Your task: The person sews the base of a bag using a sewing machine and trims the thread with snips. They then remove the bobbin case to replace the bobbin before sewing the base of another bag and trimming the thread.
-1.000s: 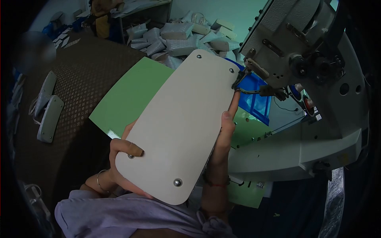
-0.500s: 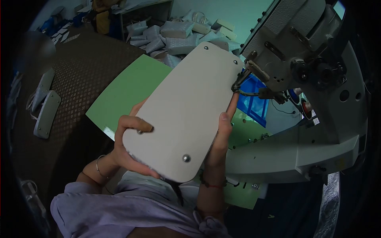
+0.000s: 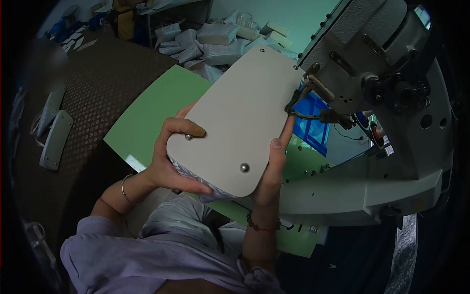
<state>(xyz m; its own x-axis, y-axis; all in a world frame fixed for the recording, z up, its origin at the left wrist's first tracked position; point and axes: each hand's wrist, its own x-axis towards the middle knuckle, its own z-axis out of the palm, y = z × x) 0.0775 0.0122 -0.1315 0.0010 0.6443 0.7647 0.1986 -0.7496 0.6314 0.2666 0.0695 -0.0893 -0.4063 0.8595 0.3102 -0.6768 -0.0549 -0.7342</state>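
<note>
A pale bag base [image 3: 235, 117] with rounded corners and metal studs is held up, flat face toward me, with silvery quilted sides below it. My left hand [image 3: 171, 152] grips its lower left end, one finger bent over the face beside a stud and the thumb along the lower edge. My right hand [image 3: 276, 166] holds the right edge, with the index finger stretched up to the sewing machine's presser foot area. The edge of the base is at the needle area of the sewing machine [image 3: 338, 63]; the stitching point itself is hidden.
A green board [image 3: 156, 108] lies under the work. Behind it are many silvery bags [image 3: 220, 51] in a pile. A blue tray [image 3: 313, 122] sits behind the machine arm. Two more bags with pale bases [image 3: 58, 139] lie on the dark patterned table [image 3: 93, 103] at left.
The base has slid up and to the right past the machine's needle area, and my left hand has moved up and right with it. My right hand has barely moved.
</note>
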